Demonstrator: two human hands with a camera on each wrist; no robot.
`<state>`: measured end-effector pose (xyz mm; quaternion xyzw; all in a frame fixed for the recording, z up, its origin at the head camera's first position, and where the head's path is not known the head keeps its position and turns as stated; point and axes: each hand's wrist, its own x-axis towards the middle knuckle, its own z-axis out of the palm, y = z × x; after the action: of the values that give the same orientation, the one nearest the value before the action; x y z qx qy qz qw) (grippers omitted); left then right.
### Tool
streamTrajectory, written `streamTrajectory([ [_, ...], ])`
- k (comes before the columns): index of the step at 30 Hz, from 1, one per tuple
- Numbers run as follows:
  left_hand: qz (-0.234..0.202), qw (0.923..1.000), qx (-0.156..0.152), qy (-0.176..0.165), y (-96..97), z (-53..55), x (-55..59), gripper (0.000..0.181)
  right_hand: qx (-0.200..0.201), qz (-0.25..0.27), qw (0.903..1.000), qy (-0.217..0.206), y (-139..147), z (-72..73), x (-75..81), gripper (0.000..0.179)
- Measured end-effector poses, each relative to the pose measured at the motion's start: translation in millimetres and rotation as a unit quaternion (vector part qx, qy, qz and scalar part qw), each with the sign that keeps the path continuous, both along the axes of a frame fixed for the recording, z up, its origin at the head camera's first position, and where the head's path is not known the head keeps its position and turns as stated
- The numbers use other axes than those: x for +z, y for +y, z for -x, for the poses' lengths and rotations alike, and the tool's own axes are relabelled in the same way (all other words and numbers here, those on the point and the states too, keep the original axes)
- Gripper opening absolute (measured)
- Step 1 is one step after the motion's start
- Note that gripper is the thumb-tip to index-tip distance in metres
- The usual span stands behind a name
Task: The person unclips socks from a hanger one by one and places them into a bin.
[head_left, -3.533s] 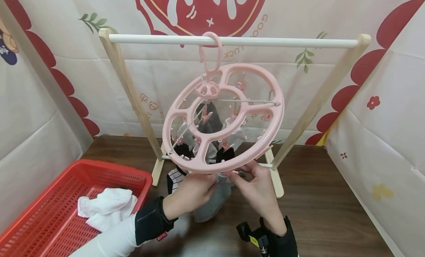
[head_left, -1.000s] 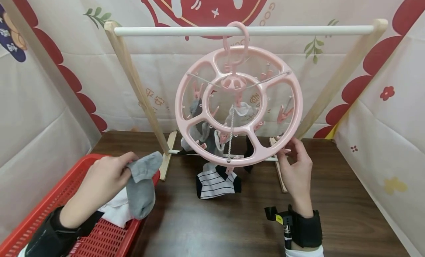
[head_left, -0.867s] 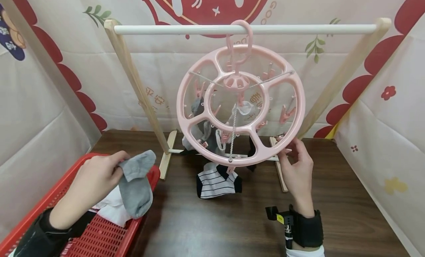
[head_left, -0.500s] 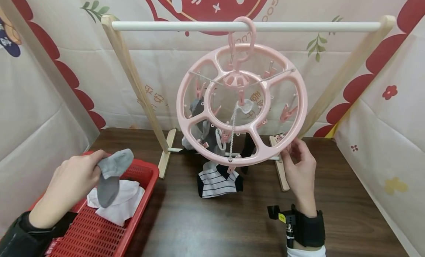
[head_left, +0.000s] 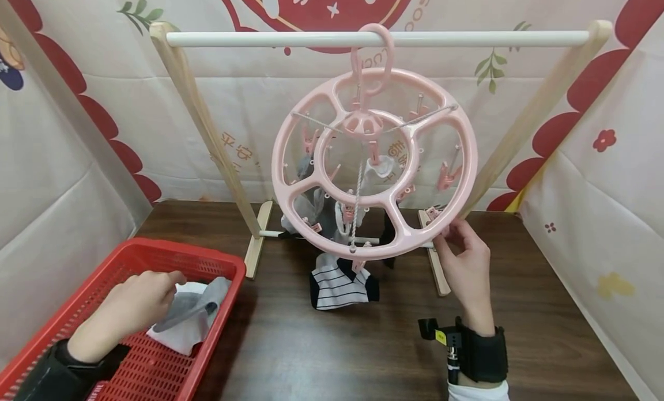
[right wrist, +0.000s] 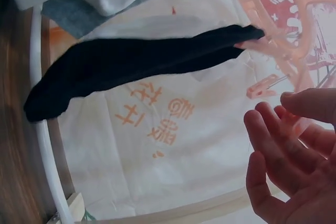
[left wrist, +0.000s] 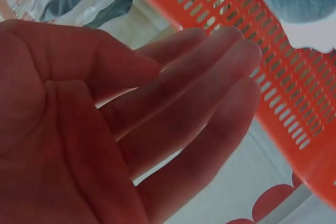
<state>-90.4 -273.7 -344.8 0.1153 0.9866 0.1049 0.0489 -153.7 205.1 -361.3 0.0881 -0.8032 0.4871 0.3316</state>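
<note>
In the head view my left hand (head_left: pixel 136 297) is over the red basket (head_left: pixel 236 271), fingers loosely bent. The left wrist view shows its palm and extended fingers holding nothing. Just beyond its fingertips a grey sock (head_left: pixel 215 294) lies on white cloth (head_left: pixel 181 335) in the basket. My right hand (head_left: pixel 469 265) is at the lower right rim of the round pink hanger (head_left: pixel 415 239), thumb and fingers pinching a pink clothespin, mostly hidden. In the right wrist view a black sock (right wrist: pixel 136 59) hangs from a nearby clip.
The hanger hooks over the white rod (head_left: pixel 259 40) of a wooden-legged rack (head_left: pixel 207 136). Several socks hang from it, among them a striped sock (head_left: pixel 342 286) at the front and grey ones behind. The brown table (head_left: pixel 321 355) runs beneath, with a printed cloth backdrop (head_left: pixel 124 101) behind.
My left hand has moved left over the basket with the grey sock and let it go onto the white cloth. My right hand stays at the hanger's rim, almost still over the last second.
</note>
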Motion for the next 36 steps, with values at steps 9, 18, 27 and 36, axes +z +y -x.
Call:
streamTrajectory([
  [9, -0.003, 0.9994, -0.016, 0.030, 15.8, -3.8, -8.9, 0.016, 0.011, -0.009, 0.9998, 0.011, -1, 1.9, -2.3, 0.021],
  [18, 0.003, 0.9983, -0.026, 0.052, 34.2, -2.0, -3.5, 0.007, 0.017, -0.026, 0.9994, 0.013, -2, 2.2, -4.1, 0.016],
  [27, 0.000, 0.9985, -0.036, 0.042, 51.4, 0.2, 3.0, 0.013, 0.019, -0.043, 0.9988, 0.009, -5, -1.2, -6.1, 0.013],
  [36, 0.005, 0.9970, -0.046, 0.062, 64.3, 3.8, 6.1, 0.009, 0.060, -0.059, 0.9961, 0.027, -8, -0.6, -5.7, 0.014],
])
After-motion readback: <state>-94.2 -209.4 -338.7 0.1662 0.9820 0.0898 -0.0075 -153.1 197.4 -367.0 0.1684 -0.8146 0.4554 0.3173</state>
